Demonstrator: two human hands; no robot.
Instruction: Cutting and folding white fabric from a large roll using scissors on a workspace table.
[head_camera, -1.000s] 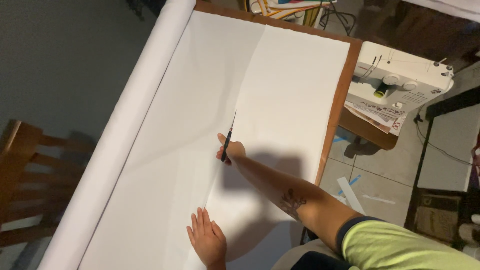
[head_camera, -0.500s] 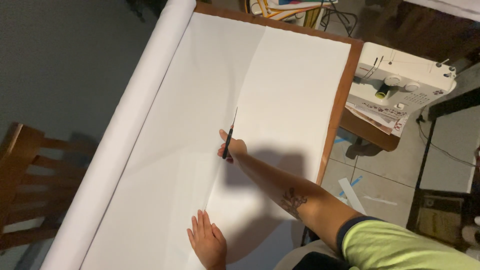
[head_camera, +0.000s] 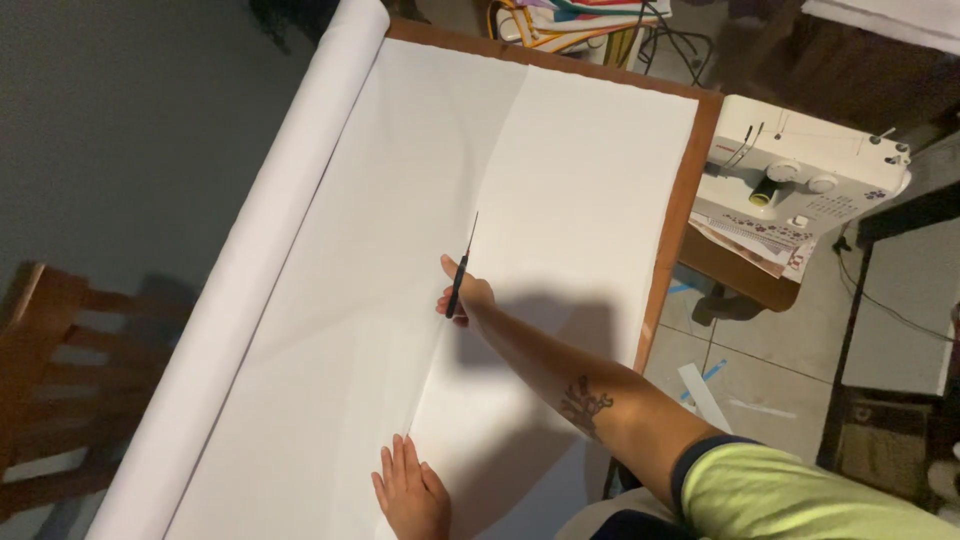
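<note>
Head view: the right hand (head_camera: 462, 293) is extended across a sheet of white fabric (head_camera: 380, 250) that covers a wooden table (head_camera: 683, 215), and its fingers are closed around the handles of a pair of dark scissors (head_camera: 462, 268). The scissor blades point away from the person along a cut line that runs down the middle of the fabric; whether the blades are open or closed cannot be told at this size. The left hand (head_camera: 410, 492) lies flat on the fabric at the near end of the same line, palm down, fingers straight and held together, gripping nothing. The fabric comes off a long white roll (head_camera: 262, 260) that lies along the left edge of the table. To the right of the cut, the fabric panel reaches almost to the table's brown right edge. A white sewing machine (head_camera: 800, 185) stands on a separate lower surface to the right of the table, with printed papers (head_camera: 745, 245) tucked under its near side. A wooden chair (head_camera: 60, 370) stands on the floor at the left, beside the roll.
</note>
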